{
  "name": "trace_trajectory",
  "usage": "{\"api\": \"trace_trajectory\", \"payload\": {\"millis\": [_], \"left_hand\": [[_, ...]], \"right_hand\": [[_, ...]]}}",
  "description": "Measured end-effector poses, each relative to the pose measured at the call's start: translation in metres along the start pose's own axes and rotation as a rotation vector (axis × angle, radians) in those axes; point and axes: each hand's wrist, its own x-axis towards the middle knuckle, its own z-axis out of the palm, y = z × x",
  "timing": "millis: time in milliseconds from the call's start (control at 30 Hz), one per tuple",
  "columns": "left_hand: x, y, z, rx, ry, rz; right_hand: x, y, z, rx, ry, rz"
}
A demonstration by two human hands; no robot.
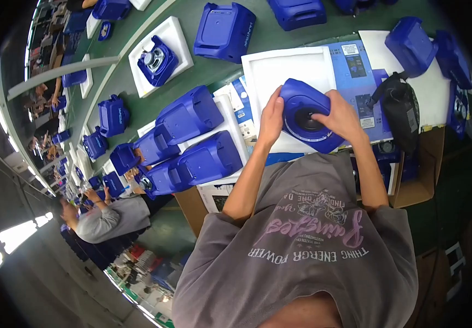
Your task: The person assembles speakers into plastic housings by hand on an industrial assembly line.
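Between my two hands is a blue plastic speaker panel with a round black speaker cone set in it. My left hand grips its left edge, the fingers running along the side. On the right side, my right hand is closed round the edge, its thumb reaching in over the black cone. The panel is tilted and held above a white foam tray, near the front of my chest. Its underside is hidden from me.
Several blue speaker housings lie left of me, including one housing on white foam. Beyond, a foam tray holds a panel with a speaker magnet facing up. Right are a black pouch and a cardboard box. A co-worker stands further left.
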Motion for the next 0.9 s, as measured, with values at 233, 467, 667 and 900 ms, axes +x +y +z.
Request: {"api": "trace_trajectory", "payload": {"millis": [233, 467, 667, 900], "left_hand": [[-0.023, 0.048, 0.006, 0.461, -0.17, 0.381], [-0.045, 0.079, 0.077, 0.56, 0.273, 0.431], [-0.098, 0.064, 0.085, 0.652, 0.047, 0.483], [-0.142, 0.019, 0.031, 0.525, -0.556, 0.449]], "right_hand": [[-0.027, 0.059, 0.02, 0.641, 0.268, -0.044], [-0.035, 0.022, 0.025, 1.247, 0.523, 0.185], [-0.012, 0.044, 0.014, 1.76, 0.512, 0.386], [-0.011, 0.057, 0.017, 1.81, 0.33, 0.458]]}}
